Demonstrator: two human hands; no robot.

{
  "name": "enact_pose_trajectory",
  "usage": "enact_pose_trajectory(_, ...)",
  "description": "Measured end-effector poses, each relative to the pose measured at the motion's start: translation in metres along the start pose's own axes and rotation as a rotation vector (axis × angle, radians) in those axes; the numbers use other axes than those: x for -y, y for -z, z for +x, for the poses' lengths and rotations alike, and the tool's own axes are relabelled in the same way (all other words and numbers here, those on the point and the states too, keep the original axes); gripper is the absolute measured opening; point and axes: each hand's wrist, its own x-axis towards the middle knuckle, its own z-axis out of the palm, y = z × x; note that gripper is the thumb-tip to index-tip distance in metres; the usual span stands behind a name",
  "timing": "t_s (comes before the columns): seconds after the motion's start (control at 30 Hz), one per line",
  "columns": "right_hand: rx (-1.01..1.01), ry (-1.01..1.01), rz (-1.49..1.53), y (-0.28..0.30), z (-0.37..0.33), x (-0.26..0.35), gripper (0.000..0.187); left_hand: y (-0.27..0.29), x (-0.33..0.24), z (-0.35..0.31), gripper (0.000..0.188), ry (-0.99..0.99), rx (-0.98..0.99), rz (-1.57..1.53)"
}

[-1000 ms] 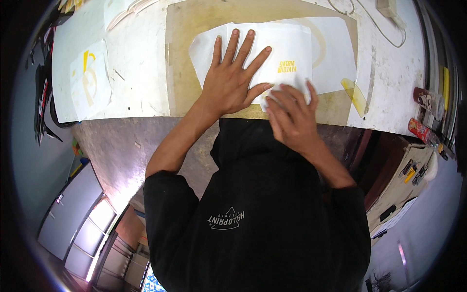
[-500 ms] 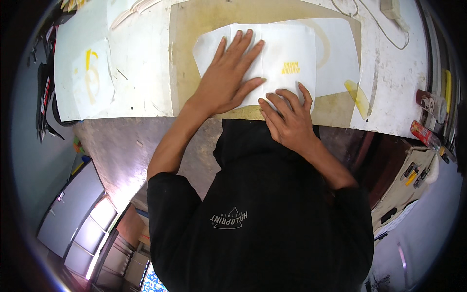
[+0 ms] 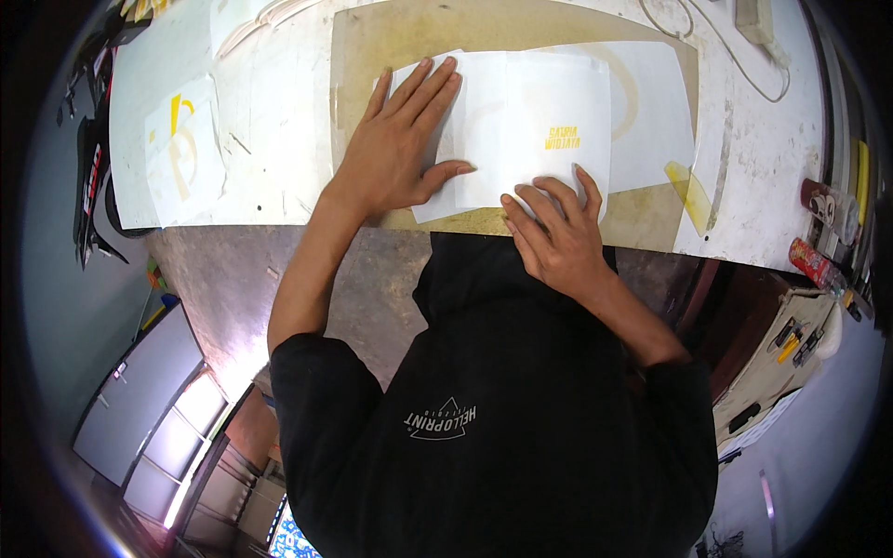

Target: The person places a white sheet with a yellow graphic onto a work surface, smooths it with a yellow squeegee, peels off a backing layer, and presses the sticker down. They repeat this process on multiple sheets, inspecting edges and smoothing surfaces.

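A folded or layered white sheet (image 3: 558,88) with small yellow print lies on a yellowish mat (image 3: 637,219). My left hand (image 3: 400,139) rests flat across the sheet's left side, thumb stretched to the right and fingers pointing away from me. At the sheet's near right edge, the fingertips of my right hand (image 3: 563,228) touch the paper, slightly bent and apart. Another white sheet (image 3: 656,112) with a faint curved mark sticks out from underneath on the right. Neither hand grips anything that I can see.
A yellow translucent strip (image 3: 686,193) lies at the mat's right corner. White paper with yellow marks (image 3: 186,139) is on the white table (image 3: 270,121) at left. A cable (image 3: 744,88) runs across the far right. Bottles (image 3: 819,263) stand beyond the table's right end.
My left hand has slid left over the sheet, from near its middle to its left side. My right hand stays at the near edge. The view has shifted slightly.
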Motion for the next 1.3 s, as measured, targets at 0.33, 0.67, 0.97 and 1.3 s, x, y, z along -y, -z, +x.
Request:
enact_pose_trajectory(0.33, 0.01, -0.004, 0.007, -0.001, -0.001, 0.0, 0.035, 0.006, 0.004, 0.005, 0.14, -0.008, 0.127, 0.041)
enact_pose_trajectory(0.67, 0.014, -0.009, 0.029, 0.004, 0.003, 0.001, 0.03, 0.02, -0.001, 0.006, 0.112, 0.003, 0.069, -0.216)
enact_pose_trajectory(0.97, 0.068, -0.026, 0.052, 0.011, 0.005, 0.001, 0.027, -0.011, -0.082, -0.016, 0.045, -0.021, -0.304, -0.432)
enact_pose_trajectory(1.3, -0.031, -0.013, 0.176, 0.062, -0.016, -0.027, 0.021, -0.036, -0.136, -0.012, 0.063, 0.1, -0.274, -0.406)
